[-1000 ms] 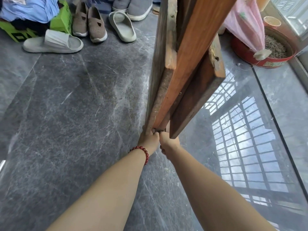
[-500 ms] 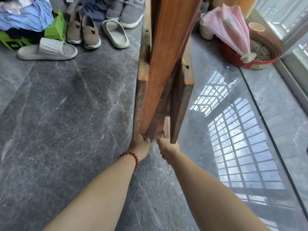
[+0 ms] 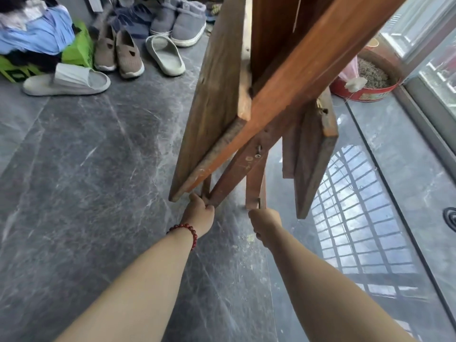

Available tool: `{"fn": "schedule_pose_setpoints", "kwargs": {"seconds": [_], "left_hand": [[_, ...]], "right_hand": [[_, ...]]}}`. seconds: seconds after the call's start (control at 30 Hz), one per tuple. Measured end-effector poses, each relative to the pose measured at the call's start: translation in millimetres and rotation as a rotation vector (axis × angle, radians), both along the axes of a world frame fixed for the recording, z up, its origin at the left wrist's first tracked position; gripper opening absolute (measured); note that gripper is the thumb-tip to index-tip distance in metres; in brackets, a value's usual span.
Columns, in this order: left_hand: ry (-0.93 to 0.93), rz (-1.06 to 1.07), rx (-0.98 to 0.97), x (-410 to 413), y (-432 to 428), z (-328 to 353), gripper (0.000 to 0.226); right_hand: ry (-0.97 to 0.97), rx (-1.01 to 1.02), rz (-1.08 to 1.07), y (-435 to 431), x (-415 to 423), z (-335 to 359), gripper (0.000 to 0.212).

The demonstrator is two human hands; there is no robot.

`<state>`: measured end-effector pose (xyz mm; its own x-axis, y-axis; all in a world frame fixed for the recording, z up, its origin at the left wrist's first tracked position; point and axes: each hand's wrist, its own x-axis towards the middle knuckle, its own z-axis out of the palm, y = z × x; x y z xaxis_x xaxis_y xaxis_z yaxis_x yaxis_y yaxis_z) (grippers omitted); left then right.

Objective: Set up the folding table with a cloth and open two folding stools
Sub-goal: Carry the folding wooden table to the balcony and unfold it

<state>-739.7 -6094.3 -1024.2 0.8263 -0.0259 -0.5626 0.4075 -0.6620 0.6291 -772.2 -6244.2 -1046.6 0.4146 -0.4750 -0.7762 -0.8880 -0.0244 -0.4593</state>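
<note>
While left hand (image 3: 199, 213) and right hand (image 3: 265, 222) clamp fingers (image 3: 209, 208) on the folding table (image 3: 214, 95), a red tub (image 3: 365, 95) holds grey grit (image 3: 372, 75)

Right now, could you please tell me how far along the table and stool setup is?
Nothing looks finished: the folding table is upright, its top panels hanging folded. In hand: the left hand and right hand each grip a leg end, legs partly splayed. Left: opening it fully, laying the cloth, opening both stools; no spread cloth or opened stool shows.
</note>
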Motion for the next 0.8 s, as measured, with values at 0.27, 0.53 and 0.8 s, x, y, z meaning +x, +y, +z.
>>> {"fn": "schedule_pose_setpoints", "kwargs": {"seconds": [0.27, 0.53, 0.8], "left_hand": [[0.037, -0.002, 0.015, -6.8, 0.2, -2.5, 0.031], [0.035, -0.009, 0.033, -13.6, 4.0, -1.1, 0.039], [-0.017, 0.021, 0.007, -23.2, 14.0, 7.2, 0.027]], "right_hand": [[-0.066, -0.046, 0.039, -4.9, -7.1, 1.9, 0.021], [-0.087, -0.048, 0.035, -4.2, -16.6, 7.2, 0.014], [-0.099, -0.065, 0.017, 4.5, -23.3, 2.6, 0.030]]}}
